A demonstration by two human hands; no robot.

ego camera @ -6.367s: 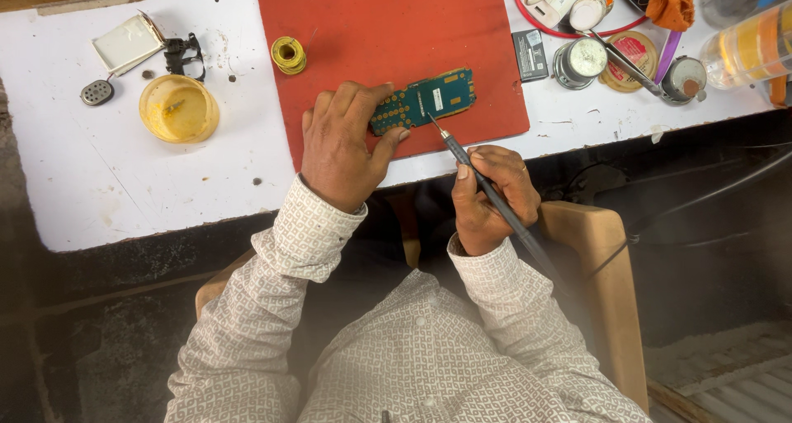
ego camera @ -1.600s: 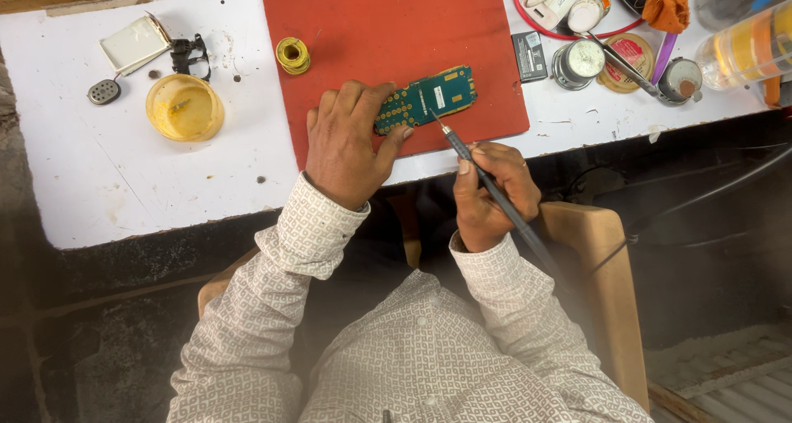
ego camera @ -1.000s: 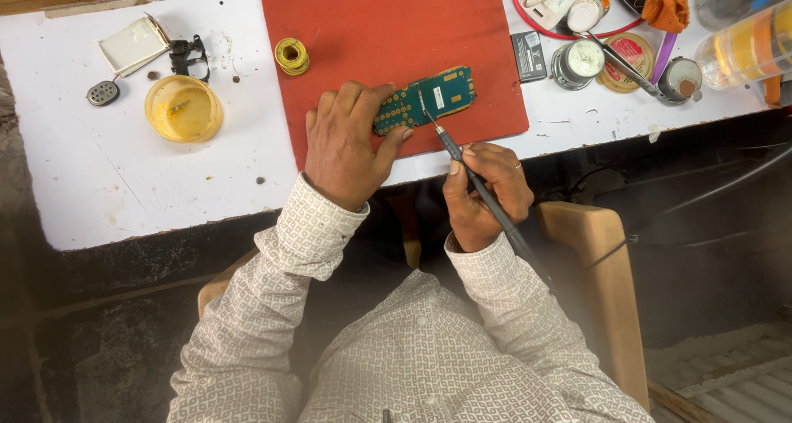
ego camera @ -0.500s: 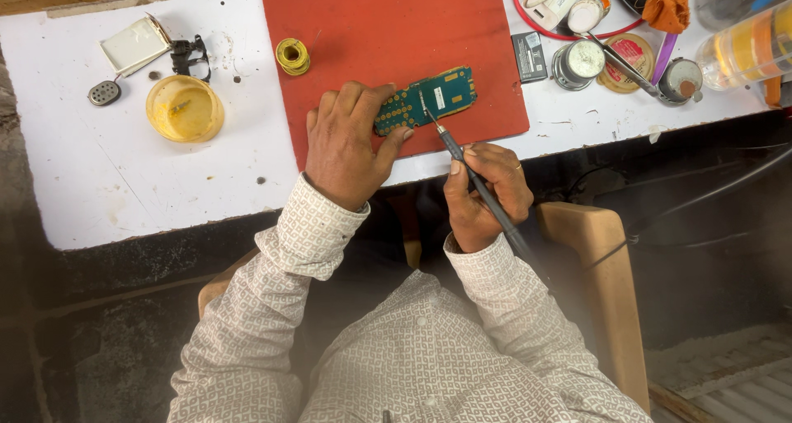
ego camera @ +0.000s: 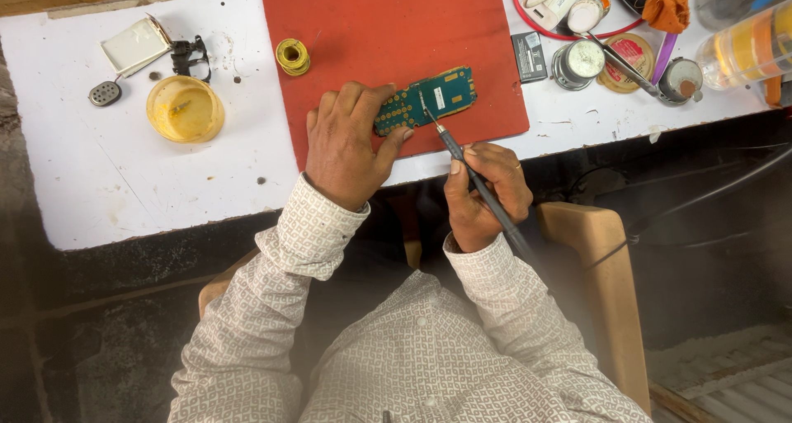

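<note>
While pinning the circuit board (ego camera: 427,101), left hand (ego camera: 351,145) flat, fingers spread.

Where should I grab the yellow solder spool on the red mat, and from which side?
Take the solder spool by its round outer rim, coming straight down from above. It seems to lie flat with its centre hole facing up, near the left edge of the red mat. Nothing crowds it: the left hand and circuit board sit nearer the person.
</note>
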